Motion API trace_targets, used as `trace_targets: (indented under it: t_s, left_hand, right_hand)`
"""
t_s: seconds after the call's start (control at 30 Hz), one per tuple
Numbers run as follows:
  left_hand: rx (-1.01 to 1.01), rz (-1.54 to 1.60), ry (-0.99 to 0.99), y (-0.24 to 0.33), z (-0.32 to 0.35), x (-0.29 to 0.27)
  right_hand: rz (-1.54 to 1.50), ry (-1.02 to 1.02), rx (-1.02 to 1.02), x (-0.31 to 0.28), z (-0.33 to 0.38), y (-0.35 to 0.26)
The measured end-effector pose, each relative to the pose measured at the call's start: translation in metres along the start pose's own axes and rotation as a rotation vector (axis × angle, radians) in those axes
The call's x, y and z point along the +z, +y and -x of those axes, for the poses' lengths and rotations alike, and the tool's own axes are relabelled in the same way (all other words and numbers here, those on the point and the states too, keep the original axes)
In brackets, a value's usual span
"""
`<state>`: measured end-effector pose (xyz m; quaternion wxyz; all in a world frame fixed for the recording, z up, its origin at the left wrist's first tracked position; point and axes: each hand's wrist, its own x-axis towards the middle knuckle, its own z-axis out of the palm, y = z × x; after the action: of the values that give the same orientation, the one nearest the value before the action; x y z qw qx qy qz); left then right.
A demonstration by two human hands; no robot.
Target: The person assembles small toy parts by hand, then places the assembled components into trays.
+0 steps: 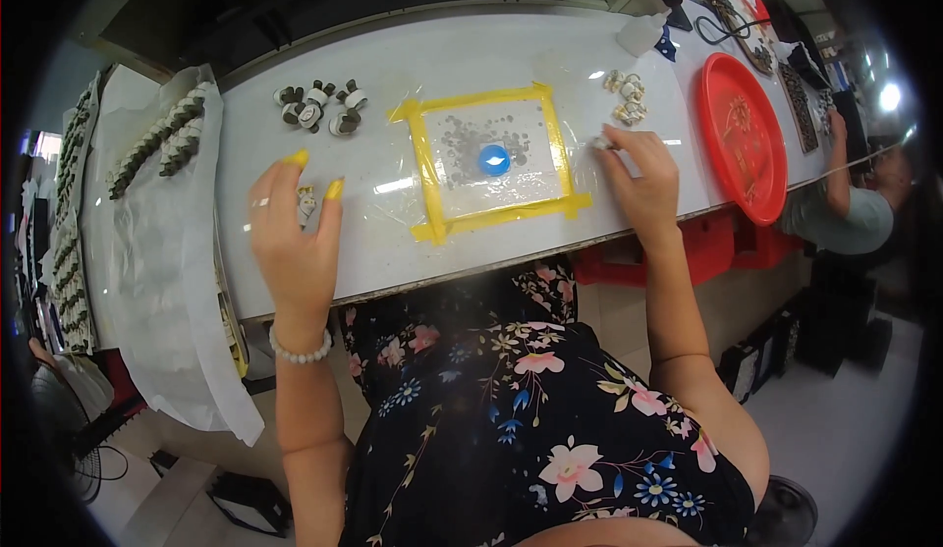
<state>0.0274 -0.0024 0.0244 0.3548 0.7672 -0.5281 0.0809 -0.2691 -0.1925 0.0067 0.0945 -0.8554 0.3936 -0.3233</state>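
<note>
My left hand (292, 228) rests at the left of the white table, yellow covers on the tips of its thumb and index finger. Thumb and fingers are spread, and a small pale figurine (306, 205) shows in the gap between them. At the right, my right hand (643, 179) pinches a small whitish piece (601, 142), partly covered by the fingertips. Between the hands, yellow tape (424, 169) frames a clear sheet with grey specks and a round blue-rimmed object (494, 160) on it. Several white-and-gold pieces (629, 105) lie just beyond my right hand.
Several dark-and-white figurines (316, 110) stand at the back left. Further left, rows of similar pieces (162, 144) lie on white paper (162, 282). A red oval tray (707, 139) and a white bottle (640, 33) stand at the right. Another person (850, 208) sits at the far right.
</note>
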Motion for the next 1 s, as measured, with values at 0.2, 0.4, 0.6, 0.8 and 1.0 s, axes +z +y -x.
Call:
trace_targets:
  t_s: [0.2, 0.4, 0.6, 0.8, 1.0]
  left_hand:
    - [-0.041, -0.100, -0.214, 0.005, -0.041, 0.038]
    - [0.099, -0.093, -0.248, 0.002, -0.030, 0.044]
    - [0.067, -0.023, -0.287, 0.008, -0.029, 0.044]
    - [-0.059, 0.108, -0.224, 0.012, -0.024, 0.040]
    - [-0.649, 1.373, -0.346, 0.018, -0.002, 0.025]
  right_hand:
    - [0.035, -0.068, -0.325, 0.019, 0.001, -0.031]
    - [-0.120, -0.101, -0.317, 0.014, 0.007, -0.025]
    - [-0.128, -0.225, -0.193, 0.011, -0.005, -0.032]
    - [-0.267, -0.271, -0.320, 0.015, -0.026, -0.057]
    - [-0.151, -0.340, -0.475, 0.027, -0.042, -0.068]
